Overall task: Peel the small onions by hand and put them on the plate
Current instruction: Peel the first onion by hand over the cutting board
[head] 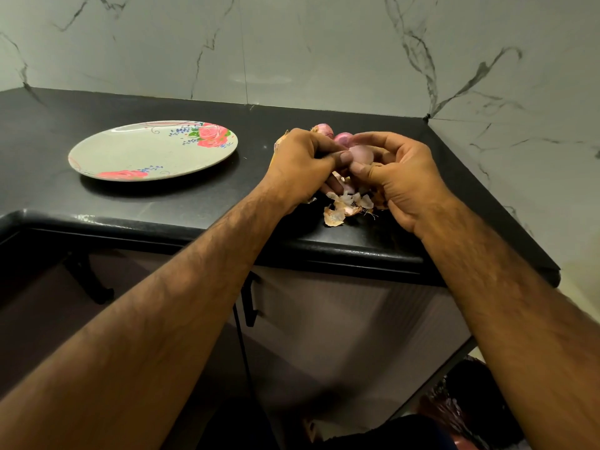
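While the plate (130, 151) lies apart, left hand (302, 164) and right hand (402, 177) pinch one onion (362, 154).

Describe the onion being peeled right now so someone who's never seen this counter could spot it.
On the black counter, right of the floral plate, the left hand and right hand meet above papery skins. The onion they hold is pale and smooth, unlike the two darker pink onions behind it.

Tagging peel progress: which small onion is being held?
The pale onion between the left hand and right hand. The two pinker onions sit behind them on the countertop.
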